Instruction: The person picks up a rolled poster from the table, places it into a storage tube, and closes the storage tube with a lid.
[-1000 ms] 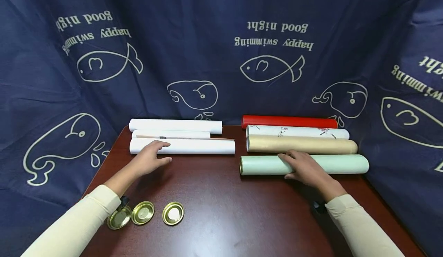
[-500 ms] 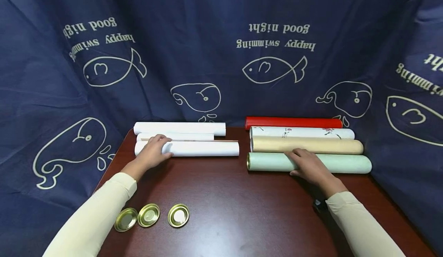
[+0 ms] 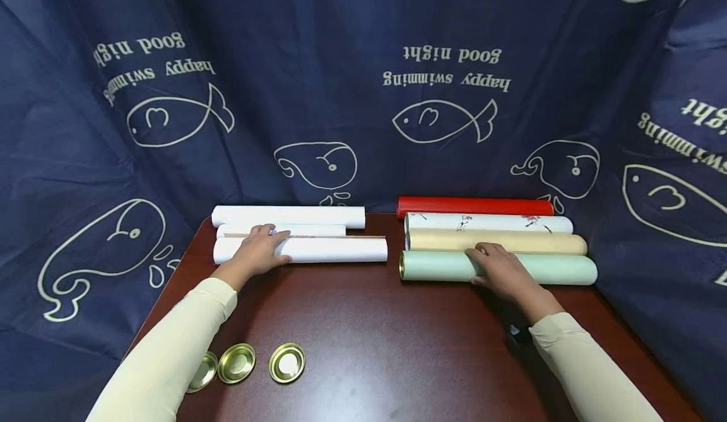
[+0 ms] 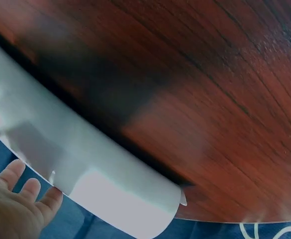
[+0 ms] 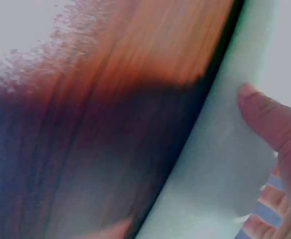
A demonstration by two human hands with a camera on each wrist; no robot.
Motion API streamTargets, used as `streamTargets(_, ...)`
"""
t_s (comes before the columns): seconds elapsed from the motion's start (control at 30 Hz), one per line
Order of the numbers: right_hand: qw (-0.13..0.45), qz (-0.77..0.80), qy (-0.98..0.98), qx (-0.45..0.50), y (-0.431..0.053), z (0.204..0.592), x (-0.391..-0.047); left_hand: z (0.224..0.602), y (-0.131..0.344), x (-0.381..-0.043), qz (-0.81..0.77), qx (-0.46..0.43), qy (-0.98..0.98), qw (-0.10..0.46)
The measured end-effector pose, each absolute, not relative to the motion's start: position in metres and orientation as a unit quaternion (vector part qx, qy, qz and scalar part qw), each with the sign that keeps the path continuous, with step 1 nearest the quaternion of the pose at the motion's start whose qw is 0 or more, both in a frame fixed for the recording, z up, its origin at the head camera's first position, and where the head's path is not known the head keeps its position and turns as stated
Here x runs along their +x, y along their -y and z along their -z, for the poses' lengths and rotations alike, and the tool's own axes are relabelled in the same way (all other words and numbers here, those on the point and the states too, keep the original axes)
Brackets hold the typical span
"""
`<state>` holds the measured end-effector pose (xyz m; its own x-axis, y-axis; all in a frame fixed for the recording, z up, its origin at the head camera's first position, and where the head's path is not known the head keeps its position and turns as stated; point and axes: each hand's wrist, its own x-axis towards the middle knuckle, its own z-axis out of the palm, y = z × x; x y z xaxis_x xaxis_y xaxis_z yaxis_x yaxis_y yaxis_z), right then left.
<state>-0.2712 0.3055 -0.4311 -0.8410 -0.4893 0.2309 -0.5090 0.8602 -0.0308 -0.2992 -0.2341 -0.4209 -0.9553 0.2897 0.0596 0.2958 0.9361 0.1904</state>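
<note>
My left hand (image 3: 258,255) lies over the front white paper roll (image 3: 341,250) on the left of the table, thumb at its near side. In the left wrist view the fingers (image 4: 23,191) reach to the far side of that roll (image 4: 130,196); the thumb is out of sight there. On the right, my right hand (image 3: 502,272) grips the pale green tube (image 3: 559,269) around its middle. The right wrist view has the thumb (image 5: 267,112) pressed on the tube's near side and the other fingers beyond it. The tube's left end shows a gold rim.
Two more white rolls, a short one (image 3: 324,230) and a long one (image 3: 289,216), lie behind the left hand. Beyond the green tube are a beige tube (image 3: 534,243), a flowered tube (image 3: 494,222) and a red tube (image 3: 477,205). Gold lids (image 3: 286,363) sit near the front left.
My left hand has come forward and down from above the table onto the front white roll. The right hand stays on the green tube, which has shifted slightly back towards the beige tube.
</note>
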Motion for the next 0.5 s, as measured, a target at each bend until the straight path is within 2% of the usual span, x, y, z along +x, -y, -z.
streamTargets(0.17,0.104,-0.049,0.959,0.261,-0.302,0.423,-0.271,0.418,0.234,-0.301,0.076,-0.155,0.985,0.013)
streamTargets(0.4,0.025,-0.109,0.970,0.216,-0.301,0.413,-0.271,0.428,0.232,-0.294,0.084,-0.151,0.985,0.020)
streamTargets(0.5,0.014,-0.141,0.968,0.206,-0.305,0.409,-0.276,0.432,0.230,-0.291,0.095,-0.147,0.984,0.038)
